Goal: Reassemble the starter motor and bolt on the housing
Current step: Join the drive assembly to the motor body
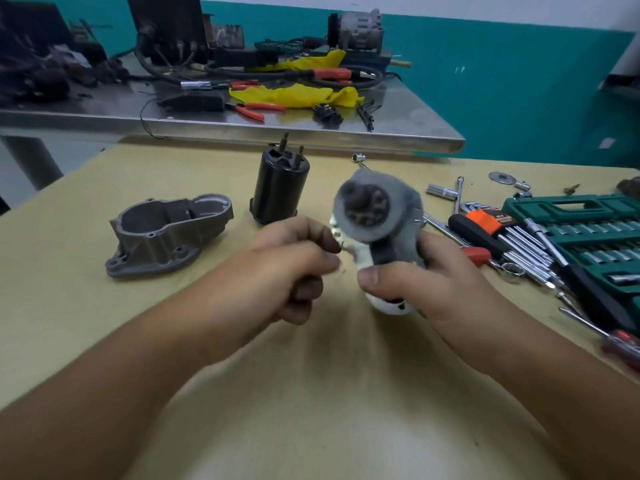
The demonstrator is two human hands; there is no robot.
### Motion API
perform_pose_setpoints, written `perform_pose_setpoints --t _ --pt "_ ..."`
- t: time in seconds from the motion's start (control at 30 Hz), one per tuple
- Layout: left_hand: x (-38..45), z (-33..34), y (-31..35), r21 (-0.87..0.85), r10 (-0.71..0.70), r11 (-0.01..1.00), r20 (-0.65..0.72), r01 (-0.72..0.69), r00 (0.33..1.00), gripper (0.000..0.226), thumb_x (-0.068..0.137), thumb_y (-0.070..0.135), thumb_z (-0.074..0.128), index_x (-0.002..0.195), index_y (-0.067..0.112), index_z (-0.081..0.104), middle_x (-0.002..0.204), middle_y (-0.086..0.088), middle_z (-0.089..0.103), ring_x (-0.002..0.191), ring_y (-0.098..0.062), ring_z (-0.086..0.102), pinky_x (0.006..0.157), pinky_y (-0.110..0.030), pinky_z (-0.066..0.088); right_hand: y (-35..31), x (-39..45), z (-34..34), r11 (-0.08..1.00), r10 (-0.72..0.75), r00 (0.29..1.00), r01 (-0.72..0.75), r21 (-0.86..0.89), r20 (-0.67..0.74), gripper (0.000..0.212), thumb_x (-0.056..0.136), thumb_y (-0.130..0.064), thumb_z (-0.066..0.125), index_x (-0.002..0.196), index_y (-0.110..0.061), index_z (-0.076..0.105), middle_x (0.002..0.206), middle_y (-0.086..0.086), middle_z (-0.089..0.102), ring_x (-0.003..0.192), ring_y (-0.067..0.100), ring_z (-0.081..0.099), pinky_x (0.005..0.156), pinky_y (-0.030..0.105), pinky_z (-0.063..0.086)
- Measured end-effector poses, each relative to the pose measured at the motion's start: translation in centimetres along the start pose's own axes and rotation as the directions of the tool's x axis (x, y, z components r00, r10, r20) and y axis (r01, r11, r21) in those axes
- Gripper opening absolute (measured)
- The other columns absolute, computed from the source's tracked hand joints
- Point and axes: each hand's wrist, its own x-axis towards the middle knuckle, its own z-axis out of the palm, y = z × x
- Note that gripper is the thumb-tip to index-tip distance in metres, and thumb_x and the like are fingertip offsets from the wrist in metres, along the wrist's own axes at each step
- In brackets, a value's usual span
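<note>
Grey motor assembly (375,216), blurred, gripped upright by right hand (415,282); left hand (294,268) fingers curled beside it, contents indiscernible.

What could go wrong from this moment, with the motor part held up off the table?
1. The right hand alone grips the blurred grey motor assembly in mid-air; if the grip slips it could drop onto the table.
2. The left hand seems to pinch something small beside it; too blurred to identify, easily lost if dropped.
3. The black cylinder stands upright close by and could be knocked over.
</note>
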Motion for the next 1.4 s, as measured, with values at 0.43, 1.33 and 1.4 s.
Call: perform_pose_setpoints --t 0.43,1.33,1.4 --pt "-0.2 1.6 0.3 0.014 0.255 0.967 -0.14 -0.256 0.957 0.025 0.103 -0.013 0.043 0.102 0.001 0.064 0.061 -0.015 0.064 0.041 -0.018 0.052 0.041 -0.026 0.044 -0.1 -0.9 1.4 0.993 0.03 0.999 -0.027 -0.114 0.02 0.016 0.073 -0.042 0.07 0.085 -0.033 0.076 0.08 -0.014 0.075 0.081 0.003 0.069 0.072 0.028 0.051" --pt "-1.5 -1.7 2.2 0.469 0.547 0.781 -0.194 -0.413 0.814 0.019 0.094 0.009 0.072 0.078 0.019 0.072 0.059 0.008 0.065 0.048 0.0 0.052 0.047 -0.014 0.041 -0.3 -0.3 -0.1 0.882 0.425 0.882 -0.454 0.123 0.206 0.099 0.053 -0.066 0.067 0.128 -0.003 0.058 0.097 0.027 0.058 0.033 0.016 0.042 0.035 0.015 0.03" --pt "-1.7 -0.2 1.6 0.525 0.566 0.742 -0.158 -0.417 0.809 0.021 0.089 0.01 0.077 0.074 0.025 0.072 0.061 0.008 0.066 0.052 0.002 0.052 0.051 -0.009 0.04 -0.3 -0.1 0.1 0.883 0.441 0.883 -0.459 0.097 0.162 0.098 0.05 -0.07 0.067 0.129 -0.011 0.06 0.107 0.032 0.064 0.04 0.021 0.046 0.038 0.017 0.028"
